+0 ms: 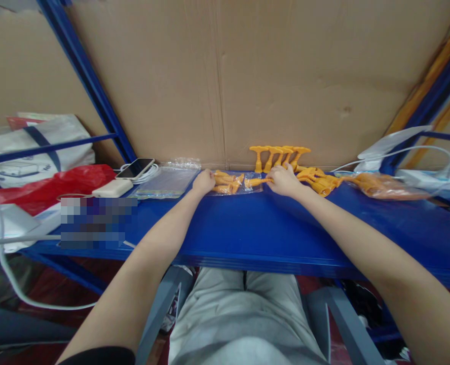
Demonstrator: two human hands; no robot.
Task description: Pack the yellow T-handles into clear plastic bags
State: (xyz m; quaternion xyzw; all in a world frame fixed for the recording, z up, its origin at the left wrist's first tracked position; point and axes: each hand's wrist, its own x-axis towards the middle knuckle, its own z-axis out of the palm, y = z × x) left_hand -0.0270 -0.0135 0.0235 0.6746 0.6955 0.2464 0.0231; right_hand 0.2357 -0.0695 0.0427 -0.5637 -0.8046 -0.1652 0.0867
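Observation:
My left hand (204, 182) is closed at the left end of a clear plastic bag (248, 190), pinching its edge. Several orange plastic pieces (227, 182) lie inside that bag. At the bag's right end, the fingers of my right hand (285, 180) are closed on an orange T-shaped piece (254, 182), whose wider end points left into the bag. Behind my right hand, a row of orange T-shaped pieces (270, 158) stands upright against the cardboard. A loose heap of similar orange pieces (320, 181) lies just to its right.
On the blue shelf (255, 228), flat clear bags (167, 180) lie left of my left hand. Farther left are a phone (137, 169), a white power bank (113, 188) and a red bag (69, 187). A filled orange bag (388, 186) lies right. Cardboard (225, 76) closes the back.

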